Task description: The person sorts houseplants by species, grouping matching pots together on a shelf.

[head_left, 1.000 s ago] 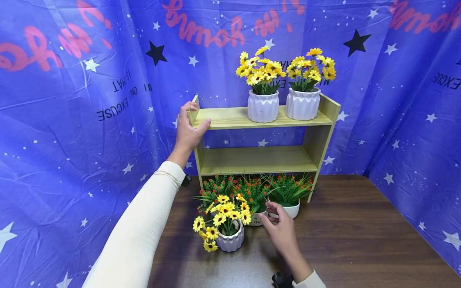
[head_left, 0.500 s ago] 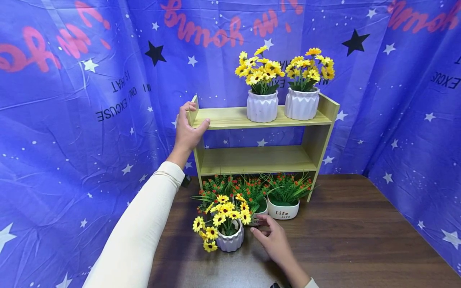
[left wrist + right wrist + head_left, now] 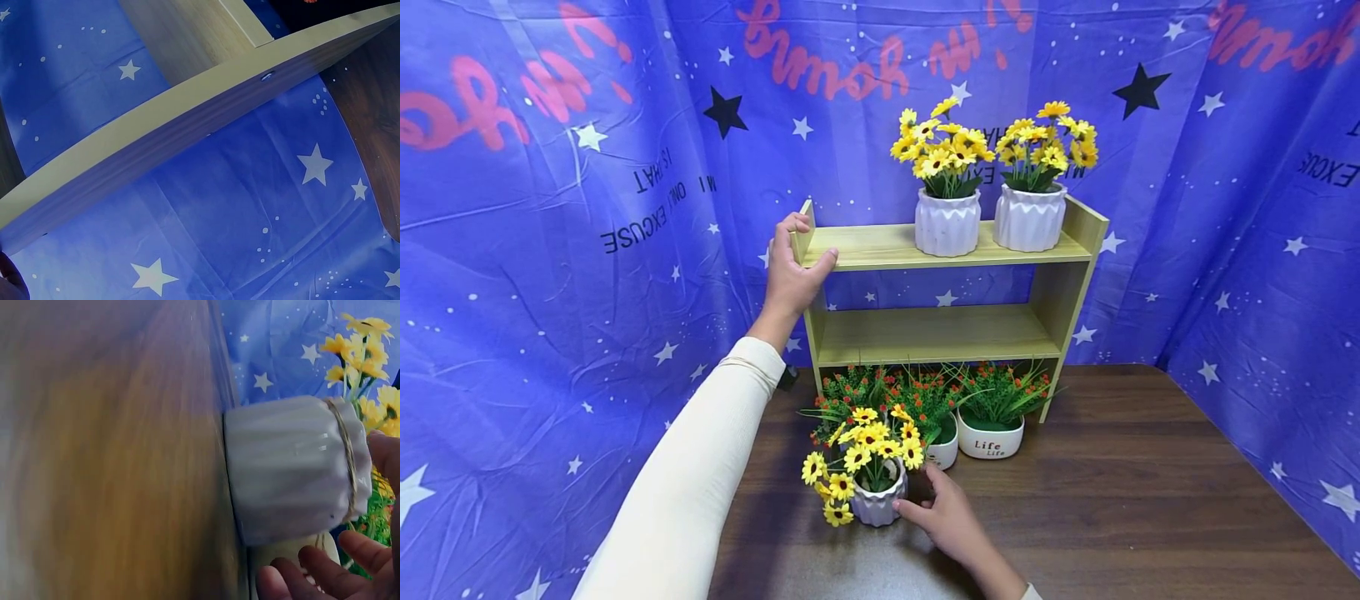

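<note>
The left hand point(image 3: 793, 273) grips the shelf point(image 3: 936, 332) at its upper left corner; the yellow-flowered pot point(image 3: 878, 505) stands on the table point(image 3: 1120, 508) in front; the right hand point(image 3: 946, 515) beside it, fingers spread, isn't gripping. A lopsided pinch could tip it.

Left arm: long cream sleeve point(image 3: 696, 467), plain, fairly close-fitting, creased toward the cuff point(image 3: 756, 360), which stops above the wrist. Small black piece point(image 3: 787, 377) beside it (perhaps a strap or mount; too little shows to say). Right arm: just a pale cuff edge point(image 3: 1031, 593) at the head view's bottom. Left hand point(image 3: 793, 271) and right hand point(image 3: 946, 512) bare.
</note>
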`<control>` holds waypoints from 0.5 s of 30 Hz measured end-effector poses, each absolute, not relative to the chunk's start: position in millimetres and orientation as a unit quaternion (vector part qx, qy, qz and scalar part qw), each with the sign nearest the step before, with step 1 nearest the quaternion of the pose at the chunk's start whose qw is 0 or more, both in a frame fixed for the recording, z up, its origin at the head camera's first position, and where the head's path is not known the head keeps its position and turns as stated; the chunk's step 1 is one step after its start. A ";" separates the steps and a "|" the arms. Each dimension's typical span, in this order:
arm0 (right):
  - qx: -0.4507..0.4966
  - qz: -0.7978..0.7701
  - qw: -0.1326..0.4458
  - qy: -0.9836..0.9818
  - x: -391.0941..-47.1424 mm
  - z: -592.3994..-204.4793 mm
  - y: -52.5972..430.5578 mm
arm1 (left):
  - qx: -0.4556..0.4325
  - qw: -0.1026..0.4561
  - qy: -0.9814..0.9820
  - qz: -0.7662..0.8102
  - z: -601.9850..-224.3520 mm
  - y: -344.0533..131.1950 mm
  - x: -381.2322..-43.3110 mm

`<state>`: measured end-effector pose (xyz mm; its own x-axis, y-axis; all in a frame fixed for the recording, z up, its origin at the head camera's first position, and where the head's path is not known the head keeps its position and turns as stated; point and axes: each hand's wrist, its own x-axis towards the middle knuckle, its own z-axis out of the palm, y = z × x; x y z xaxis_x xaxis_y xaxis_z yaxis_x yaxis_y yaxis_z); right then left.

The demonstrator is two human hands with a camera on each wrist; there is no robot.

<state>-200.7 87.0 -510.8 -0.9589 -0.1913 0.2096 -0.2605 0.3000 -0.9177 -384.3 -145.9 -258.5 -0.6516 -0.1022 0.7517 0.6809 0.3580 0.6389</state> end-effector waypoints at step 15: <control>0.114 0.571 0.077 -0.810 -200.5 -517.4 57.5 | -0.199 0.373 -0.735 -0.531 -258.6 -146.0 -383.5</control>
